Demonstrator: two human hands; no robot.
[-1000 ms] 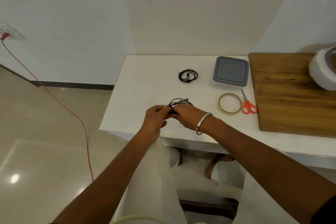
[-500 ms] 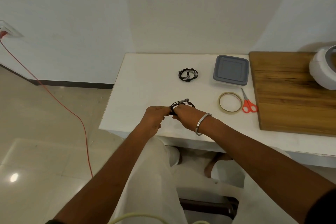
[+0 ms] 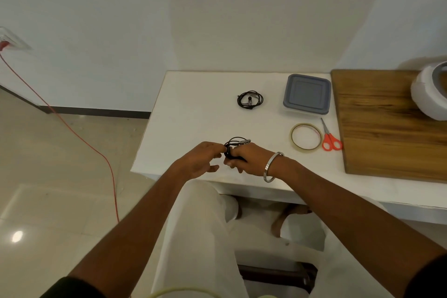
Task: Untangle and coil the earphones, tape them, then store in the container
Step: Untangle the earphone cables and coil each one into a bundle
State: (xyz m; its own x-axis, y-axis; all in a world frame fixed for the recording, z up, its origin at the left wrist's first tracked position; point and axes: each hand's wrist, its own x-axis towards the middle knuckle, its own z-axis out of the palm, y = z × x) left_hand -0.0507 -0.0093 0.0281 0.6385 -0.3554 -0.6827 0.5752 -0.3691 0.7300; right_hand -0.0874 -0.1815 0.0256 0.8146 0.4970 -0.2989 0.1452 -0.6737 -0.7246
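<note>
— Black cable, was it, the one being worked on?

— Yes. The earphones in hand (image 3: 235,146) were held just above the near edge of the white table (image 3: 193,113), pinched between both hands. The right hand (image 3: 249,159) was closed around the gathered loops, thumb and fingers clamped on the bundle, with a small loop and a metal plug end poking out beyond the knuckles. The left hand (image 3: 202,159) had its fingertips pressed on the same cable from the other side.

— Any other pieces nearby?

— A second coil of earphones (image 3: 250,99) lay farther back on the table, apart from everything. The grey container (image 3: 306,94) sat to its right, lid on as far as I could tell, with the tape roll (image 3: 306,137) and red-handled scissors (image 3: 331,140) just in front of it, beside the wooden board (image 3: 391,123).

— How should the coiling have been handled?

— In my judgement, the right hand needed to hold the loops firmly at one spot while the left fed the loose end round evenly, keeping the turns the same size. Letting go early would probably have let the springy wire fan out before any tape reached it.
</note>
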